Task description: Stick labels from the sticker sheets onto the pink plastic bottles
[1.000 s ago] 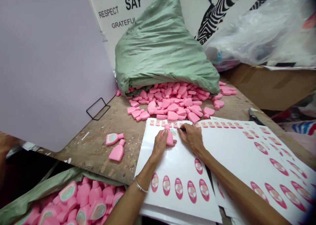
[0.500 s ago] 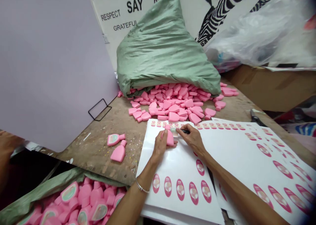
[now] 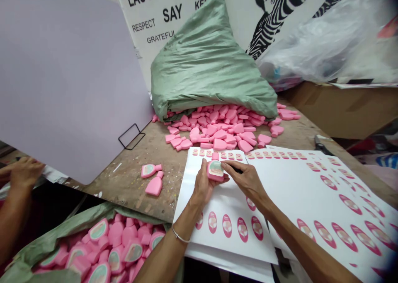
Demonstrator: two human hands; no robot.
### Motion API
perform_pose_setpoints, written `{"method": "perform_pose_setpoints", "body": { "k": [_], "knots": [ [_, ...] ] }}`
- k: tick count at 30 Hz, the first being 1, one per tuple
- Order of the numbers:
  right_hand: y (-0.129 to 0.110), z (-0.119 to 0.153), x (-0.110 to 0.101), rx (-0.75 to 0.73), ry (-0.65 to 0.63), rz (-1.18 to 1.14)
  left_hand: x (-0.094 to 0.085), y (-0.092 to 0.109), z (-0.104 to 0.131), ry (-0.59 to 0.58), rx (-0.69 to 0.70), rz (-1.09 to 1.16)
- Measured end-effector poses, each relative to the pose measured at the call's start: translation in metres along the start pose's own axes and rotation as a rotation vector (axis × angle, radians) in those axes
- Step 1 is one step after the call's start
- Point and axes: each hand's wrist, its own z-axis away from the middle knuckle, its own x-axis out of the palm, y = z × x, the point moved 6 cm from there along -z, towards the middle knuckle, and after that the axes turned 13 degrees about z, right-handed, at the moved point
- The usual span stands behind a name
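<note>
Closed around a small pink bottle, my left hand holds it upright above the sticker sheets. A pale green label lies on the bottle's front. My right hand has its fingertips at the label's right edge, and a dark slim tool shows between its fingers. Two more pink bottles, one labelled and one plain, lie on the table to the left. Beyond the sheets, many plain pink bottles spill from a green sack.
An open green sack of pink bottles, several labelled, stands at the lower left. A grey-white panel rises at the left, beside a wire stand. Another person's hand shows at the left edge. A black-handled tool lies at the right.
The pale green label has come from beside the bottle onto its front. My right fingers have moved onto the label's edge. The view has shifted slightly, and the other person's hand shows more fully.
</note>
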Motion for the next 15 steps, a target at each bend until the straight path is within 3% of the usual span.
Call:
{"method": "perform_pose_setpoints", "body": {
  "k": [15],
  "knots": [
    [-0.014,0.013,-0.007,-0.035,0.05,-0.003,0.012,0.004,0.016,-0.055,0.027,0.075]
  ]
}}
